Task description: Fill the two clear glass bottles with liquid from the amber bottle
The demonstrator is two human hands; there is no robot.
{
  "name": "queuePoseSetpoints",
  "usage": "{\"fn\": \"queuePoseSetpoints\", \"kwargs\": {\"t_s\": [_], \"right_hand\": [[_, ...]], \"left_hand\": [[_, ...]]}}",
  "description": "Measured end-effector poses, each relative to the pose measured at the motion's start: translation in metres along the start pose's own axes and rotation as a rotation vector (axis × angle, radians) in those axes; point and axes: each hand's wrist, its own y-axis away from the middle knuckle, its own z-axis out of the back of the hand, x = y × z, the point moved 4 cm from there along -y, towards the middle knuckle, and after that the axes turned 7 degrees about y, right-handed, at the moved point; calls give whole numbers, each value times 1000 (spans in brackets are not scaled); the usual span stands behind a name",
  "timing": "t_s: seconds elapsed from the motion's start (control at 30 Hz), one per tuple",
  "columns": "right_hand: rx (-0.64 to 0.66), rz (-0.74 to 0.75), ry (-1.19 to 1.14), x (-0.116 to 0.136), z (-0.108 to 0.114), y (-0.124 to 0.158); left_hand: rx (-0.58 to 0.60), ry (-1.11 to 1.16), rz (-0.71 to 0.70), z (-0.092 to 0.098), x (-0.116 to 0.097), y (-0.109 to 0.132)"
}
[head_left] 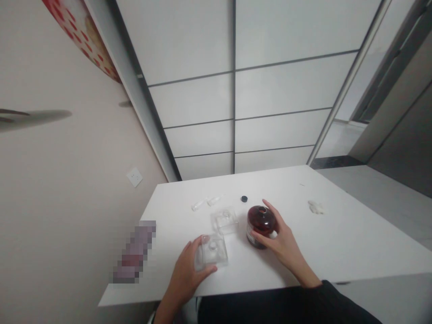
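My left hand (pixel 189 270) is wrapped round the left side of a clear square container (pixel 214 253) with a small round neck on top. Fingers and thumb of my right hand (pixel 281 240) grip a dark brown round bottle (pixel 258 225), upright and uncapped, with a pale label low on its side. Just behind the first container is a second clear square container (pixel 226 219), touched by neither hand. A small black cap (pixel 244 199) lies behind the bottle.
Two clear slim pieces (pixel 199 204) (pixel 215 200) lie at the back left of the white table (pixel 337 243). Crumpled whitish material (pixel 316 207) is at the right. A pixelated item (pixel 135 252) sits by the left edge. White panelled doors (pixel 199 103) stand behind.
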Motion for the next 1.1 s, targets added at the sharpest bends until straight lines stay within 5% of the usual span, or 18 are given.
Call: {"fn": "queuePoseSetpoints", "kwargs": {"t_s": [0.47,1.1], "right_hand": [[-76,29,-57,-22,-22,-2],[-55,8,-20,-6,-22,-3]], "left_hand": [[7,-49,-53,-2,2,-2],[-22,-4,-92,2,-5,-1]]}}
